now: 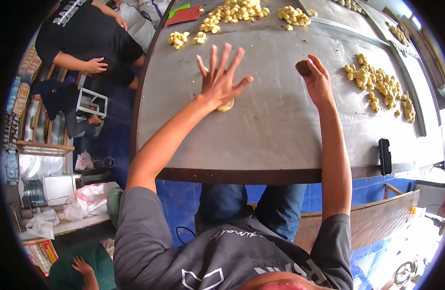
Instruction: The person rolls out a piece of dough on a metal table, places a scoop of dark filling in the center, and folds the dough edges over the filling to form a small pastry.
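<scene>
My left hand (218, 83), fingers spread wide and slightly blurred, is over a pale yellow piece of dough (226, 106) on the grey metal table (261, 145). Part of that dough shows beyond the heel of the hand; the palm hides the rest. Farther right, the fingers and thumb of my right hand (320, 83) grip a small dark brown flat piece (302, 68), its exact kind unclear. Small dough balls lie in a heap (239, 10) at the far side, in a cluster (293, 16) beside it, and in a long group (384, 86) on the right.
A red sheet (184, 16) and a green flat piece (179, 9) lie at the far left corner. Metal rails (410, 92) run along the right side. Near the front right edge sits a black oblong object (385, 157). People (89, 36) are on the left.
</scene>
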A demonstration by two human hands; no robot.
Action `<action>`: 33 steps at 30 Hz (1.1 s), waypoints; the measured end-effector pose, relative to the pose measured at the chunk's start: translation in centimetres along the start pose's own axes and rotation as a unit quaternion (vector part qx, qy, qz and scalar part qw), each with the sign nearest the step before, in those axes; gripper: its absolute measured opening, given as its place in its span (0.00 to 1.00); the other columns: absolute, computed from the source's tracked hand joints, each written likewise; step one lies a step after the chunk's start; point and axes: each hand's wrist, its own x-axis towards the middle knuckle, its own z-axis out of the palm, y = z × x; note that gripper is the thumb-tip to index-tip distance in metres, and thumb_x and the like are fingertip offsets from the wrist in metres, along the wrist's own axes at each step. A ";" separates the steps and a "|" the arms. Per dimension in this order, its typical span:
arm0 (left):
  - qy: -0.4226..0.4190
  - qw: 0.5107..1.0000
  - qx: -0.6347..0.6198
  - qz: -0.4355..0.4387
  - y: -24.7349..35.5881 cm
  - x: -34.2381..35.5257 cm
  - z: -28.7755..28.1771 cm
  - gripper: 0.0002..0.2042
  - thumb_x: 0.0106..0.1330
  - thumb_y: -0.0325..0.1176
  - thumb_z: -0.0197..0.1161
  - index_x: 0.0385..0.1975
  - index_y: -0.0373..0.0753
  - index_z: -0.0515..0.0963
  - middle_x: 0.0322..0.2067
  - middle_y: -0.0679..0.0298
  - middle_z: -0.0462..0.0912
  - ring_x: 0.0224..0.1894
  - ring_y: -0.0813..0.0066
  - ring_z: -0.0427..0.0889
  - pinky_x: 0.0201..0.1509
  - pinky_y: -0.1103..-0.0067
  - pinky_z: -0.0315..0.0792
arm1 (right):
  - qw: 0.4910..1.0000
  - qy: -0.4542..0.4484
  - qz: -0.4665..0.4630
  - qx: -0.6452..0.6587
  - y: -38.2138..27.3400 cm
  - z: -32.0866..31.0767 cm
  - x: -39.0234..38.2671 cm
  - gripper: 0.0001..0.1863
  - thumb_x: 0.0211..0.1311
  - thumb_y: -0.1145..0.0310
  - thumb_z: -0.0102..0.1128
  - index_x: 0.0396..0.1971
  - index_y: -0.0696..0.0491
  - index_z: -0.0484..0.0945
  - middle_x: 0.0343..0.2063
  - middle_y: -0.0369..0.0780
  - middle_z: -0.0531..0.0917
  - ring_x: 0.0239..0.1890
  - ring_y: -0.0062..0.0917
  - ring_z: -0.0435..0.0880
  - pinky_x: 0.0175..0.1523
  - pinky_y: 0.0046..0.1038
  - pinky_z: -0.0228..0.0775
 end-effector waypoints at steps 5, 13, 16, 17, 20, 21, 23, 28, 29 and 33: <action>-0.029 0.999 0.035 -0.019 -1.5 -1.0 0.2 0.42 0.62 0.73 0.36 0.72 0.55 0.46 0.72 0.55 0.43 0.73 0.46 0.34 0.65 0.37 0.24 | 0.999 -0.014 -0.027 0.014 -0.4 -0.5 0.0 0.18 0.68 0.71 0.54 0.55 0.60 0.69 0.41 0.40 0.80 0.44 0.23 0.81 0.52 0.25 0.74; -0.021 0.998 0.020 -0.051 -0.6 1.4 0.3 0.43 0.61 0.74 0.34 0.73 0.55 0.43 0.73 0.56 0.36 0.74 0.48 0.29 0.66 0.39 0.20 | 1.000 -0.003 -0.025 0.017 -0.5 -0.5 -0.1 0.17 0.69 0.71 0.53 0.55 0.60 0.69 0.41 0.40 0.79 0.45 0.23 0.80 0.53 0.26 0.74; -0.037 0.996 0.053 -0.059 -2.2 0.1 0.9 0.43 0.62 0.73 0.34 0.73 0.55 0.43 0.73 0.55 0.38 0.74 0.47 0.30 0.66 0.38 0.21 | 1.000 -0.007 -0.024 0.015 -0.5 -0.1 -0.2 0.17 0.69 0.71 0.54 0.55 0.60 0.69 0.41 0.40 0.79 0.45 0.23 0.80 0.53 0.25 0.74; -0.046 0.994 0.072 -0.061 -3.1 -0.1 1.0 0.43 0.62 0.73 0.34 0.73 0.54 0.43 0.73 0.54 0.39 0.74 0.47 0.31 0.65 0.38 0.22 | 1.000 -0.006 -0.025 0.015 -0.4 0.2 -0.2 0.17 0.69 0.71 0.54 0.55 0.60 0.69 0.41 0.39 0.79 0.45 0.23 0.80 0.53 0.25 0.74; -0.012 0.997 0.049 -0.064 -2.3 1.5 0.5 0.42 0.63 0.72 0.35 0.73 0.53 0.43 0.72 0.53 0.40 0.73 0.44 0.31 0.65 0.37 0.23 | 0.999 -0.013 -0.033 0.023 -0.7 -0.7 0.1 0.18 0.68 0.71 0.54 0.55 0.60 0.69 0.42 0.39 0.79 0.45 0.23 0.80 0.53 0.25 0.73; 0.006 0.996 0.033 -0.077 -2.2 1.7 0.5 0.42 0.63 0.72 0.36 0.73 0.53 0.43 0.72 0.53 0.40 0.73 0.43 0.31 0.65 0.37 0.23 | 0.999 -0.013 -0.032 0.023 -0.6 -0.7 0.2 0.18 0.68 0.71 0.54 0.55 0.60 0.69 0.42 0.39 0.79 0.45 0.23 0.80 0.53 0.25 0.73; 0.017 0.997 0.032 -0.072 -2.1 1.4 0.7 0.42 0.63 0.71 0.37 0.73 0.52 0.44 0.72 0.53 0.41 0.73 0.42 0.32 0.65 0.37 0.24 | 1.000 -0.014 -0.018 0.017 -0.2 -0.6 0.2 0.18 0.68 0.71 0.54 0.55 0.60 0.69 0.42 0.39 0.79 0.45 0.23 0.80 0.53 0.25 0.73; 0.003 0.997 0.060 -0.043 -2.9 1.2 -0.4 0.41 0.64 0.71 0.37 0.73 0.53 0.45 0.72 0.53 0.41 0.73 0.43 0.33 0.65 0.36 0.24 | 1.000 -0.010 -0.019 0.013 -0.2 -0.4 0.3 0.19 0.68 0.71 0.54 0.56 0.60 0.68 0.42 0.39 0.79 0.46 0.24 0.81 0.53 0.25 0.73; 0.024 0.998 0.036 -0.053 -1.9 1.3 -0.8 0.41 0.63 0.71 0.37 0.72 0.54 0.45 0.72 0.53 0.41 0.73 0.43 0.33 0.65 0.36 0.24 | 1.000 -0.007 -0.021 0.005 -0.3 -0.8 0.3 0.19 0.68 0.71 0.54 0.56 0.60 0.68 0.42 0.40 0.79 0.46 0.24 0.81 0.53 0.25 0.73; -0.041 0.998 0.051 -0.020 0.5 -2.0 -0.3 0.41 0.64 0.71 0.38 0.72 0.55 0.47 0.72 0.54 0.44 0.73 0.43 0.37 0.65 0.37 0.24 | 1.000 -0.005 -0.008 -0.009 0.1 -0.4 0.2 0.19 0.68 0.71 0.54 0.56 0.60 0.68 0.42 0.40 0.79 0.46 0.24 0.81 0.53 0.26 0.74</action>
